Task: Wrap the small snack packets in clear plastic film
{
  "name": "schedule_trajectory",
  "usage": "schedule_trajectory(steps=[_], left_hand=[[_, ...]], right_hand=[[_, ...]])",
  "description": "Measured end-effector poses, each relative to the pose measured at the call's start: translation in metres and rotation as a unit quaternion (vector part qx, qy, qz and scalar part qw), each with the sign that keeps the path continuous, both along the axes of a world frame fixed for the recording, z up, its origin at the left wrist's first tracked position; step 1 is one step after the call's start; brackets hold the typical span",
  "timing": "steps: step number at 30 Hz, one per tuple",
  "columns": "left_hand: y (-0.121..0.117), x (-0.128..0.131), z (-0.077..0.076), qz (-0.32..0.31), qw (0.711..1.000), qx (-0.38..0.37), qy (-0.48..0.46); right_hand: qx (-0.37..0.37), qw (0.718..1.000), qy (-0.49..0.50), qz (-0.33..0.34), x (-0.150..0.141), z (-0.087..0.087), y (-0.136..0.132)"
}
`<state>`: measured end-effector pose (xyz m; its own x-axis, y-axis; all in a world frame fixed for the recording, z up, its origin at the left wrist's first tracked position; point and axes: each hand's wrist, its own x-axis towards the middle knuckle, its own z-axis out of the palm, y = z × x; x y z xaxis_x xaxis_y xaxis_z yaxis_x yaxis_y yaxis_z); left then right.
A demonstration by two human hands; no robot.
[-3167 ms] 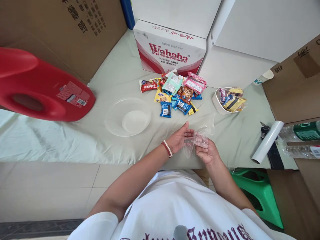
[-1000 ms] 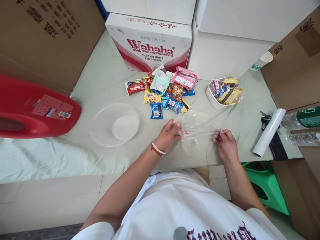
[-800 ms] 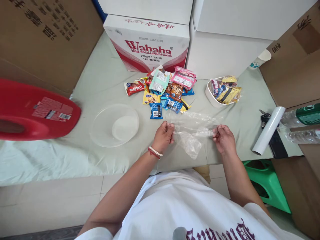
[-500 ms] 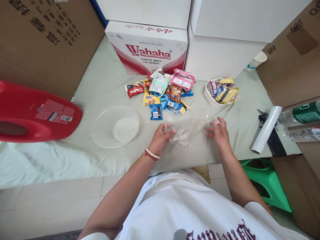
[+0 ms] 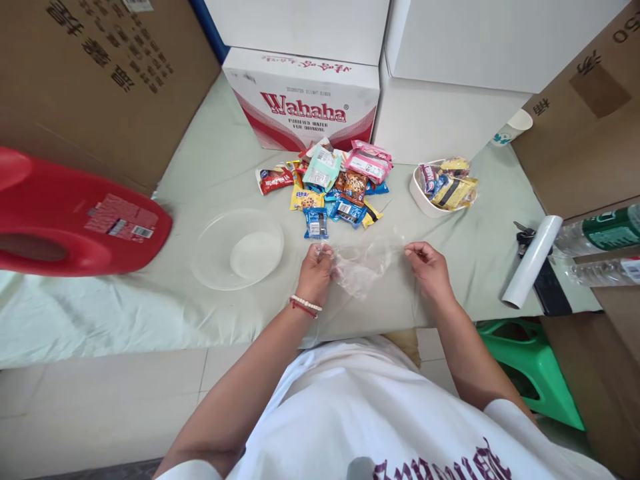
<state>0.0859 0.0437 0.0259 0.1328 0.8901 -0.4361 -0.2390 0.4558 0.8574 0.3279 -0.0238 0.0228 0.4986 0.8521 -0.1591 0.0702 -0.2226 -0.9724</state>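
A crumpled clear plastic bag [image 5: 363, 267] is stretched between my two hands above the near part of the table. My left hand [image 5: 316, 272] is closed on its left end, with beaded bracelets at the wrist. Thumb and fingers of my right hand [image 5: 427, 268] pinch the bag's right edge. Just beyond the bag lies a pile of small wrapped snacks [image 5: 345, 180] in blue, yellow, pink, green and brown packets. To the left of my left hand rests a clear shallow bowl [image 5: 215, 267].
A white bowl of snacks [image 5: 423, 200] stands right of the pile. Behind are a Wahaha box [image 5: 310, 107] and white boxes [image 5: 450, 113]. At left lies a red jug [image 5: 115, 233]; at right, a white roll [image 5: 533, 260], plastic bottles [image 5: 607, 230] and a green stool [image 5: 545, 380].
My right hand, open and blurred before, has closed on the right edge of the bag. The bag is now spread between both hands. The whole view has shifted slightly.
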Motion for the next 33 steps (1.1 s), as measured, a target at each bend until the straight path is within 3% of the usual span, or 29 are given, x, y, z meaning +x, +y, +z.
schedule_trajectory(steps=[4, 7, 11, 14, 17, 20, 24, 28, 33], left_hand=[[0.004, -0.005, -0.012, 0.028, 1.000, 0.002, 0.008], [0.001, 0.000, -0.019, 0.031, 0.999, 0.014, 0.010], [-0.006, 0.008, -0.021, 0.029, 0.999, 0.042, 0.005], [-0.006, 0.004, -0.020, 0.026, 0.998, 0.050, -0.007], [-0.001, -0.006, -0.018, 0.049, 0.998, 0.047, -0.002], [0.005, -0.012, -0.018, 0.069, 0.996, 0.045, 0.014], [0.010, -0.013, -0.014, 0.065, 0.998, 0.000, 0.010], [0.007, -0.021, 0.003, 0.015, 0.996, -0.081, -0.014], [-0.014, -0.039, 0.022, -0.136, 0.983, -0.119, 0.015]], right_hand=[[-0.030, 0.997, 0.070, -0.019, 0.010, 0.007, -0.038], [-0.081, 0.990, 0.115, -0.001, 0.001, 0.011, -0.048], [-0.100, 0.986, 0.134, 0.027, -0.030, 0.012, -0.023], [-0.057, 0.989, 0.132, 0.020, -0.042, 0.013, 0.000], [-0.003, 0.993, 0.119, -0.015, -0.035, 0.017, 0.001], [0.017, 0.990, 0.119, -0.079, -0.017, 0.021, -0.022], [-0.031, 0.982, 0.138, -0.124, 0.000, 0.023, -0.070], [-0.090, 0.974, 0.159, -0.135, 0.000, 0.021, -0.102], [-0.094, 0.970, 0.182, -0.129, -0.005, 0.020, -0.101]])
